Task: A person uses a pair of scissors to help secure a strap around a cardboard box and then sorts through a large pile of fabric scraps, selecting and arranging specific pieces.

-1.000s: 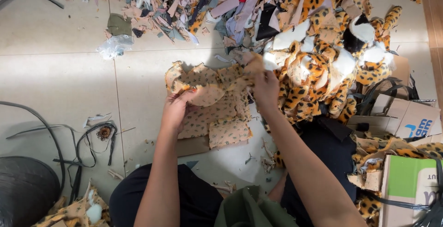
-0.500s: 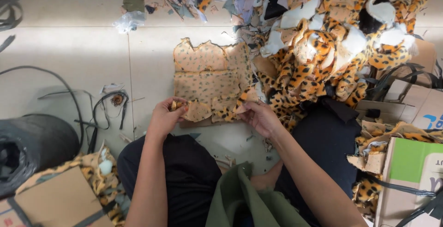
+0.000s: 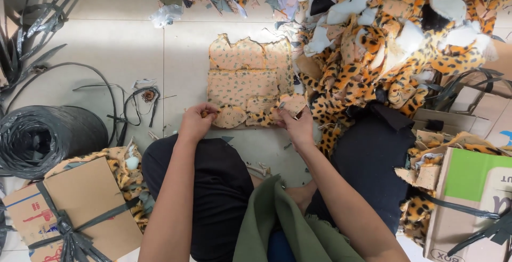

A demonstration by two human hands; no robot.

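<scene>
Both the left hand [image 3: 196,123] and right hand [image 3: 296,123] pinch the spotted fabric stack [image 3: 248,81] at its near edge; loose top pieces could slide off toward the plush pile [image 3: 394,54] beside it.

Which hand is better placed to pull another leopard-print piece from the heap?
Right, probably. The right hand grips the stacked fabric pieces beside the leopard-print heap; the left hand is on the far side.

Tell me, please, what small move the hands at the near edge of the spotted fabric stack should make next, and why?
Probably lift that near edge. The left hand and right hand each pinch a corner of the spotted fabric stack, which lies flat on the tiled floor, apart from the leopard-print pile, so both grips look ready to raise it.
</scene>
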